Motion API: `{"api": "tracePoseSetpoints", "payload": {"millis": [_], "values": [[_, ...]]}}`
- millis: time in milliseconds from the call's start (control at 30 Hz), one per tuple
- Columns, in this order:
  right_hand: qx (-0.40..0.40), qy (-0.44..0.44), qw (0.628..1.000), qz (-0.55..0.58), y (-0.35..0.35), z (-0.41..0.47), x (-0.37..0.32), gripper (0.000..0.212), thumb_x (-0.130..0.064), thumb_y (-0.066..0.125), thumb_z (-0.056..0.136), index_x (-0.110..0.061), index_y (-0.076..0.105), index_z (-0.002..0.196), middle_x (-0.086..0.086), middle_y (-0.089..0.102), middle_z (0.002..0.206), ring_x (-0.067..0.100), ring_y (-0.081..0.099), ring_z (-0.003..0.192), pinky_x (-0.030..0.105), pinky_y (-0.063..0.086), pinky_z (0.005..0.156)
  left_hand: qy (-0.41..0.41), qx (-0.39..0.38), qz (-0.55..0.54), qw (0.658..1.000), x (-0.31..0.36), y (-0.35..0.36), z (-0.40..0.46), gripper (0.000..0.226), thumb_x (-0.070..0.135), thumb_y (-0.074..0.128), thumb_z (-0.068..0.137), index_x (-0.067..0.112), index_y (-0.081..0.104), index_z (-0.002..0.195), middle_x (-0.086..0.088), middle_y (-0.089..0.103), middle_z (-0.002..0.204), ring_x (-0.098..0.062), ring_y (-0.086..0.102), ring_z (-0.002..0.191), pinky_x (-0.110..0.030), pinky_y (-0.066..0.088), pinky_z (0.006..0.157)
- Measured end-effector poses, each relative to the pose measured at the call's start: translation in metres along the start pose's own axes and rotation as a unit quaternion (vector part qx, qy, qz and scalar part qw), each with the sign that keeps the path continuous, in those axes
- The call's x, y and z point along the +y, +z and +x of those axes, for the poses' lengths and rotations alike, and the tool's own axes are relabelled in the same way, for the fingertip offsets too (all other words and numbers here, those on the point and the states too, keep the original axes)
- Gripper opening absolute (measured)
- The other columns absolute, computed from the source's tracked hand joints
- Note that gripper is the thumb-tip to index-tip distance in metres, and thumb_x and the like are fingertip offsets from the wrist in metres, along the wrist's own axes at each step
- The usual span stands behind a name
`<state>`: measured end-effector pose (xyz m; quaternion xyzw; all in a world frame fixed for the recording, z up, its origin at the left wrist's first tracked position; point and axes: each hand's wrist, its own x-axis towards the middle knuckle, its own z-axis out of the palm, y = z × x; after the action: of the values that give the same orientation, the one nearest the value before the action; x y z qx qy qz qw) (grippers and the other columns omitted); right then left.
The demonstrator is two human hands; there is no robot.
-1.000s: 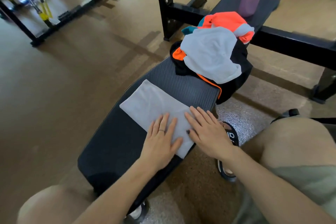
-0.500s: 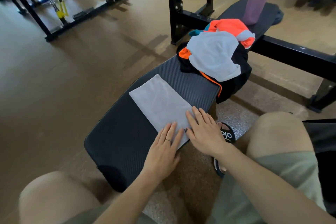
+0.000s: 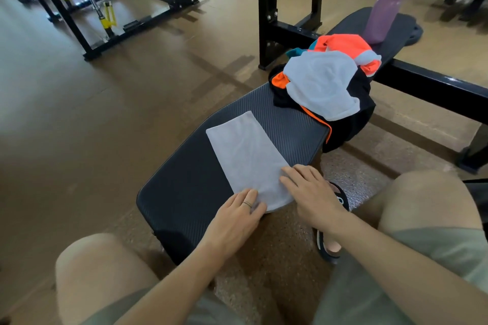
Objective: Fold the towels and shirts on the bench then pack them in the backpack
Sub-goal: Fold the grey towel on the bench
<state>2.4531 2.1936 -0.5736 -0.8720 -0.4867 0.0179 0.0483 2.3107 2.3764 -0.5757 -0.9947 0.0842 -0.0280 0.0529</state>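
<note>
Head view, downward over near bench (image 3: 184, 192)

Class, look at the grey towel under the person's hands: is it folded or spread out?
Folded. The towel lies as a narrow, flat, straight-edged strip on the bench, both hands pressing its near end.

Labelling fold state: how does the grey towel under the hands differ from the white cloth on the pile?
The grey towel lies flat in a neat rectangle on the bench; the white cloth is crumpled atop the clothes pile. Both hands touch the towel; nothing touches the cloth. Both are pale, plain fabric.
</note>
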Motion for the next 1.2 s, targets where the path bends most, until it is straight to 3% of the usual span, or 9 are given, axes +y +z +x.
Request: {"api": "tracePoseSetpoints", "payload": {"millis": [100, 200, 267, 333, 433, 567, 767, 900, 1200], "values": [[0.039, -0.060, 0.997, 0.009, 0.000, 0.004, 0.007, 0.043, -0.012, 0.073, 0.073, -0.020, 0.066, 0.115, -0.002, 0.062, 0.124, 0.021, 0.054, 0.120, 0.040, 0.032, 0.115, 0.001, -0.024, -0.036, 0.999, -0.010, -0.014, 0.002, 0.038, 0.008, 0.077, 0.077, 0.017, 0.052, 0.104, -0.009, 0.054, 0.121, -0.023, 0.063, 0.093, -0.031, 0.055, 0.072], [0.081, -0.046, 0.993, 0.072, -0.006, 0.012, 0.013, 0.021, -0.016, 0.057, 0.082, -0.025, 0.068, 0.098, -0.010, 0.069, 0.101, 0.012, 0.062, 0.100, 0.036, 0.030, 0.117, -0.019, -0.052, -0.058, 0.997, -0.024, -0.027, 0.003, 0.028, 0.006, 0.065, 0.088, 0.018, 0.045, 0.103, -0.001, 0.043, 0.108, -0.020, 0.045, 0.063, -0.035, 0.046, 0.051], [0.063, 0.007, 0.986, 0.156, -0.013, 0.020, 0.016, 0.017, -0.018, 0.053, 0.087, -0.028, 0.065, 0.093, -0.013, 0.066, 0.084, 0.007, 0.060, 0.081, 0.033, 0.037, 0.109, -0.061, -0.033, -0.117, 0.991, -0.033, -0.029, 0.003, 0.010, 0.016, 0.052, 0.102, 0.018, 0.047, 0.111, -0.001, 0.046, 0.110, -0.024, 0.053, 0.066, -0.043, 0.052, 0.056], [0.029, 0.061, 0.967, 0.244, -0.019, 0.030, 0.019, 0.012, -0.022, 0.053, 0.090, -0.033, 0.057, 0.088, -0.013, 0.059, 0.072, 0.003, 0.052, 0.069, 0.029, 0.044, 0.079, -0.142, -0.007, -0.221, 0.965, -0.041, -0.028, 0.006, 0.024, 0.034, 0.037, 0.107, 0.022, 0.051, 0.122, 0.003, 0.056, 0.115, -0.028, 0.064, 0.086, -0.045, 0.054, 0.072], [-0.034, 0.125, 0.939, 0.318, -0.028, 0.045, 0.023, 0.013, -0.025, 0.052, 0.096, -0.027, 0.054, 0.084, -0.005, 0.060, 0.072, 0.011, 0.056, 0.066, 0.027, 0.035, 0.056, -0.241, 0.023, -0.306, 0.921, -0.048, -0.020, 0.012, 0.025, 0.036, 0.038, 0.108, 0.028, 0.054, 0.125, 0.008, 0.064, 0.112, -0.017, 0.062, 0.098, -0.042, 0.051, 0.086], [-0.044, 0.128, 0.950, 0.281, -0.024, 0.063, 0.026, 0.018, -0.031, 0.049, 0.101, -0.022, 0.052, 0.086, -0.005, 0.059, 0.072, 0.013, 0.056, 0.068, 0.028, 0.031, 0.053, -0.315, 0.042, -0.362, 0.876, -0.048, -0.011, 0.023, 0.020, 0.033, 0.041, 0.108, 0.027, 0.056, 0.120, 0.011, 0.062, 0.103, -0.012, 0.059, 0.092, -0.040, 0.051, 0.084], [0.003, 0.151, 0.966, 0.210, -0.006, 0.075, 0.019, 0.023, -0.030, 0.044, 0.103, -0.019, 0.041, 0.083, -0.007, 0.045, 0.062, 0.021, 0.046, 0.062, 0.036, 0.027, 0.063, -0.365, 0.045, -0.358, 0.858, -0.045, -0.006, 0.034, 0.018, 0.029, 0.040, 0.108, 0.024, 0.054, 0.099, 0.008, 0.058, 0.087, -0.011, 0.055, 0.080, -0.041, 0.051, 0.075], [0.032, 0.136, 0.979, 0.148, -0.001, 0.079, 0.015, 0.019, -0.031, 0.042, 0.104, -0.019, 0.038, 0.089, -0.009, 0.040, 0.060, 0.017, 0.037, 0.053, 0.038, 0.036, 0.071, -0.371, 0.028, -0.299, 0.879, -0.041, -0.005, 0.038, 0.014, 0.014, 0.042, 0.106, 0.014, 0.049, 0.095, -0.002, 0.056, 0.085, -0.023, 0.056, 0.075, -0.047, 0.052, 0.071], [0.119, 0.082, 0.986, 0.078, -0.001, 0.086, 0.014, 0.019, -0.037, 0.038, 0.100, -0.023, 0.035, 0.087, -0.008, 0.043, 0.059, 0.018, 0.038, 0.050, 0.037, 0.040, 0.065, -0.348, -0.038, -0.206, 0.914, -0.041, -0.006, 0.036, 0.014, 0.003, 0.047, 0.100, 0.013, 0.039, 0.100, -0.002, 0.048, 0.093, -0.024, 0.049, 0.068, -0.036, 0.043, 0.062]]}}
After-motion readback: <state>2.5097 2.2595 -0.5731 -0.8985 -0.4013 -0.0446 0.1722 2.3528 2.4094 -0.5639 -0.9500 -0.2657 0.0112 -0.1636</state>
